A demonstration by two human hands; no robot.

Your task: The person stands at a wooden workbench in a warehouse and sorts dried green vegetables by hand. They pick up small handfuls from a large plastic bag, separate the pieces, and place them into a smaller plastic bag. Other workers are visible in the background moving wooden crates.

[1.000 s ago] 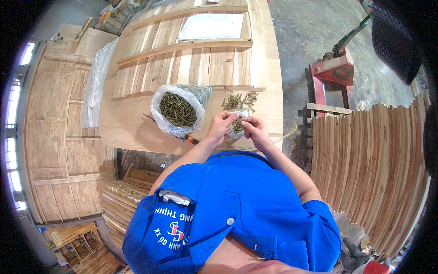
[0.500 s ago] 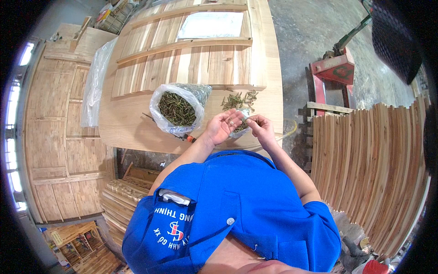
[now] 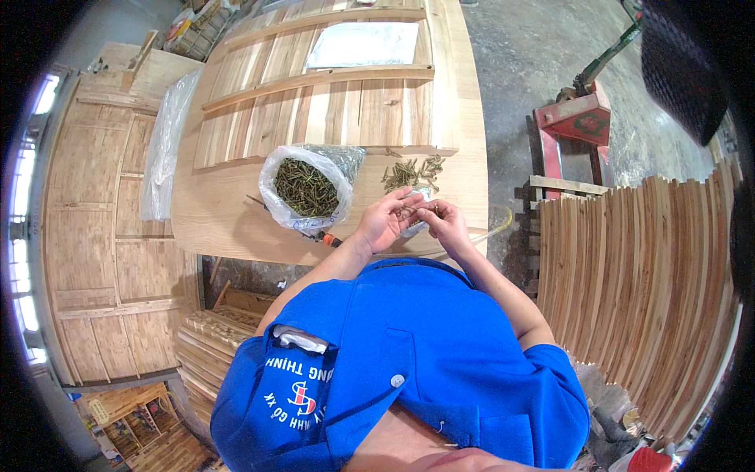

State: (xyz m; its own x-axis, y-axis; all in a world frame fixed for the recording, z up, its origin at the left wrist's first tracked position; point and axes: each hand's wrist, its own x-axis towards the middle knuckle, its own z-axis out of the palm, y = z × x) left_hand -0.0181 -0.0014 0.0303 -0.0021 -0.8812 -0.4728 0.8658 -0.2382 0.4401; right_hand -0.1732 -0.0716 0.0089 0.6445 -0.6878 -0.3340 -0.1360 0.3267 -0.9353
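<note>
While our left hand (image 3: 382, 225) lies palm up and loosely open, our right hand (image 3: 448, 226) meets its fingers; we cannot tell whether it pinches anything. Beneath both sits one small plastic bag (image 3: 414, 230), mostly hidden. To the left stands one large plastic bag (image 3: 344, 200) full of brassy screws (image 3: 305, 189), too many to count. One loose pile (image 3: 411, 174) of screws lies just past our hands; beyond, two battens (image 3: 322, 84) cross one plank panel (image 3: 314, 118), one white packet (image 3: 362, 46) between them.
</note>
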